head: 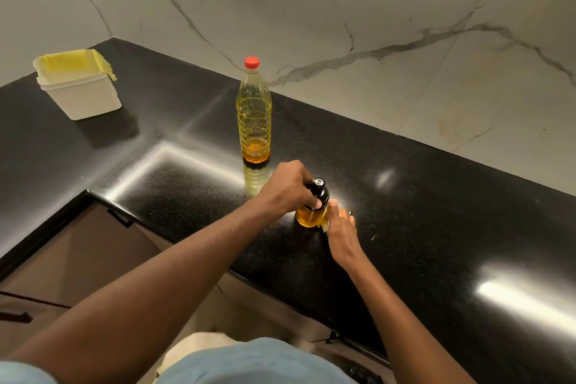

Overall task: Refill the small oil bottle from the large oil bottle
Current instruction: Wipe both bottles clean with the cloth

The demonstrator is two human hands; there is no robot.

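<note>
Gripping the black top of the small oil bottle (pixel 308 218) at frame centre, the left hand (pixel 286 187) is curling its fingers round it from above, while the right hand (pixel 341 232) is clasping the amber body on the black counter (pixel 405 196). The large oil bottle (pixel 254 115), red cap on, is standing upright just above them, and a white tub (pixel 81 94) is sitting at upper left.

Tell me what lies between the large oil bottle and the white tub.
Nothing: in the head view, only bare black countertop stretches between the large oil bottle and the white tub.
</note>
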